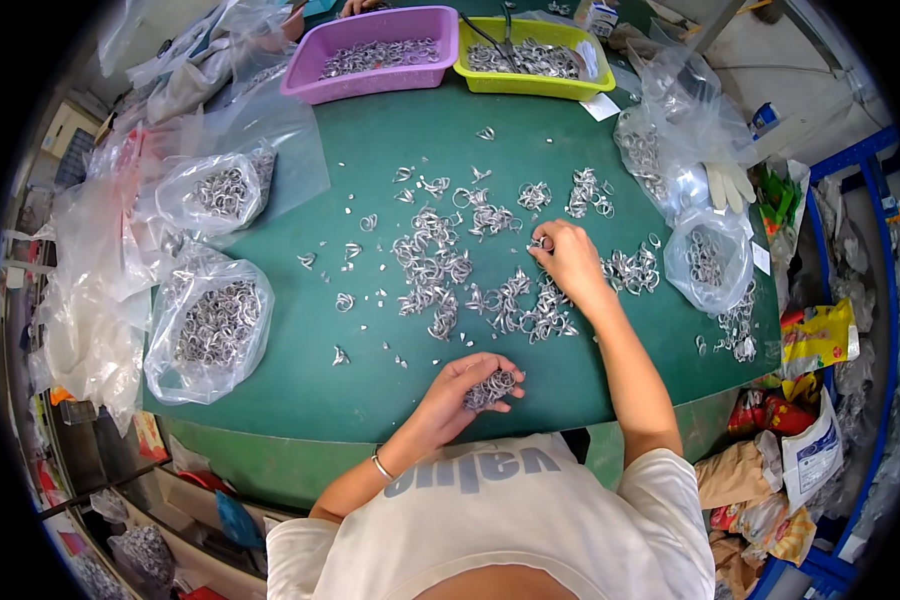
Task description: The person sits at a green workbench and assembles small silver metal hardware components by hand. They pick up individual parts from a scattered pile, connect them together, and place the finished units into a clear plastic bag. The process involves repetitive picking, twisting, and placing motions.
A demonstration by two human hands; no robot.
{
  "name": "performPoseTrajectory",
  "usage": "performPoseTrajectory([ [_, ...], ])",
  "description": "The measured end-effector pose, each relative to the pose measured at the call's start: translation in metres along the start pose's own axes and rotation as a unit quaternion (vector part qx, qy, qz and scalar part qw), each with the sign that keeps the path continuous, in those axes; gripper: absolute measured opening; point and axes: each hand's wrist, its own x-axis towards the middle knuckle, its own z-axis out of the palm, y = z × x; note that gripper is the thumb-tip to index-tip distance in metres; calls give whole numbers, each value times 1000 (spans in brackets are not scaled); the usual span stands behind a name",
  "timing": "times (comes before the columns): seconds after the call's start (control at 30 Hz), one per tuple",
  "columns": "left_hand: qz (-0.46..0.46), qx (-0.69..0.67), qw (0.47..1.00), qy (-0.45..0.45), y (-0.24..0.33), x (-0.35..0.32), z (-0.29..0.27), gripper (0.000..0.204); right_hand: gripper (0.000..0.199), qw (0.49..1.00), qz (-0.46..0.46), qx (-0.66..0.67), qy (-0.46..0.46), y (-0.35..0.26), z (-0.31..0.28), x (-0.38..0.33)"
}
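Below, my left hand point(467, 388) cups a bunch of small metal rings point(490, 388), fingers curled shut around them, near the table's front edge; my right hand point(568, 258) pinches one ring among the loose rings point(440, 265) scattered mid-table on the green mat point(390, 130); bagged rings point(213, 320) lie left.

Two trays point(385, 82) stand behind the scattered rings point(440, 265).

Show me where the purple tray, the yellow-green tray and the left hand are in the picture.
purple tray point(304, 76): head view, on its left rim.
yellow-green tray point(530, 85): head view, on its front wall.
left hand point(467, 385): head view, on the middle of the hand, which holds a bunch of metal rings.
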Motion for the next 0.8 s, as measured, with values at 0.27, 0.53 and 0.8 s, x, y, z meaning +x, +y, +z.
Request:
performPoseTrajectory([
  [0.27,9,-12,1000,7,-2,-2,-5,24,11,1000,-9,4,-14,-4,5,2],
  [0.53,29,-141,985,100,4,4,0,36,6,957,-197,143,-155,-69,-36,-36],
  [0.8,20,-138,989,54,6,6,-9,46,9,979,-150,94,-97,-63,-52,-41],
])
